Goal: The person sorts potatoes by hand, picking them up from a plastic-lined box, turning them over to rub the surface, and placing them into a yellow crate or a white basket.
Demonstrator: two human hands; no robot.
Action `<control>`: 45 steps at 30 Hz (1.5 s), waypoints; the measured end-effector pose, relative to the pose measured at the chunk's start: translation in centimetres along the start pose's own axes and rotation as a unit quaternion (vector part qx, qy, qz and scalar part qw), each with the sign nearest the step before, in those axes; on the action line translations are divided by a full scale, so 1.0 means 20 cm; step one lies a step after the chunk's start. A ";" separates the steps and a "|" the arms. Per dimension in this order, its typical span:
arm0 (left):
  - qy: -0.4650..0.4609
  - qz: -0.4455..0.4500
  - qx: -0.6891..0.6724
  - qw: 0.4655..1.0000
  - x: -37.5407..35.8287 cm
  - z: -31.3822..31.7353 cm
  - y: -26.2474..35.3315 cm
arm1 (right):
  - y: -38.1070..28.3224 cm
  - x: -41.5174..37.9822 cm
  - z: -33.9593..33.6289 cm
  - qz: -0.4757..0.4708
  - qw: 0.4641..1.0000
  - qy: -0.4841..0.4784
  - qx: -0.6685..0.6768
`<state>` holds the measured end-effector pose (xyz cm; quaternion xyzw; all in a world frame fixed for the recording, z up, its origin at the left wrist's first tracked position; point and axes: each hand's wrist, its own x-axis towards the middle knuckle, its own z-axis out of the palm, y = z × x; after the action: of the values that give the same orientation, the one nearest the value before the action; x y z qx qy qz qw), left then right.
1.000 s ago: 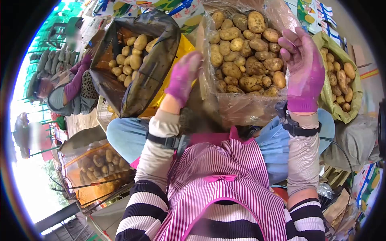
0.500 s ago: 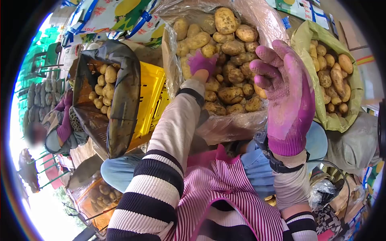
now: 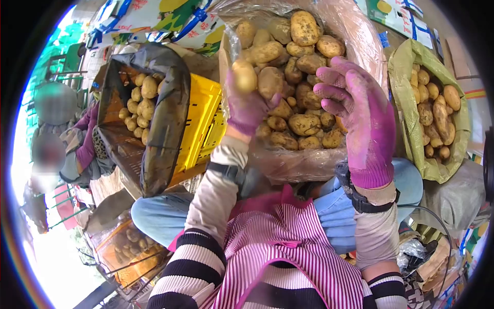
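My left hand (image 3: 248,112), in a purple glove, is at the left side of a plastic-lined box (image 3: 288,164) of potatoes. A pale potato (image 3: 244,75), slightly blurred, rises from its fingers, and a browner potato (image 3: 270,82) sits against the thumb side. My right hand (image 3: 363,123), in a soiled purple glove, is raised at the box's right side. Its fingers are apart and loosely bent, with nothing in them. Below and between the hands lie many earthy potatoes (image 3: 304,124), the largest potato (image 3: 304,28) at the far end.
To the left stands a yellow crate (image 3: 198,129), beside a dark-lined container (image 3: 167,154) holding potatoes. A green sack (image 3: 411,149) of potatoes is on the right. Another person's purple sleeve (image 3: 87,149) shows far left. More potatoes (image 3: 131,244) lie at lower left.
My left hand has drawn back from among the potatoes toward me and left, bringing up potatoes. My right hand has shifted slightly and stays raised. The view has moved a little.
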<state>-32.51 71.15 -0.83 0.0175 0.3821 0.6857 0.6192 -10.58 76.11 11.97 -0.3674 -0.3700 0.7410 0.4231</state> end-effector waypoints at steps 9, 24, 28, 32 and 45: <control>0.016 0.238 0.356 0.904 -0.66 -0.01 0.04 | 0.38 -0.17 0.19 -0.150 0.925 -0.192 -0.293; -0.047 0.262 -0.162 0.950 -1.07 -0.21 0.68 | 0.33 -0.20 0.22 -0.088 0.942 -0.305 -0.108; -0.022 -0.084 0.124 0.988 -0.96 -0.07 0.35 | 0.36 -0.17 0.23 -0.210 0.915 -0.299 -0.172; -0.173 0.121 0.263 0.941 -0.88 0.04 0.02 | 0.41 -0.17 0.21 -0.266 0.861 -0.343 -0.264; -0.012 0.198 0.061 0.978 -0.92 0.01 -0.07 | 0.54 -0.29 0.39 -0.218 0.879 -0.265 -0.332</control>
<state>-27.00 55.29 6.76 0.1388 0.4046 0.7697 0.4739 -18.92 65.06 7.58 -0.1866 -0.7635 0.5329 0.3135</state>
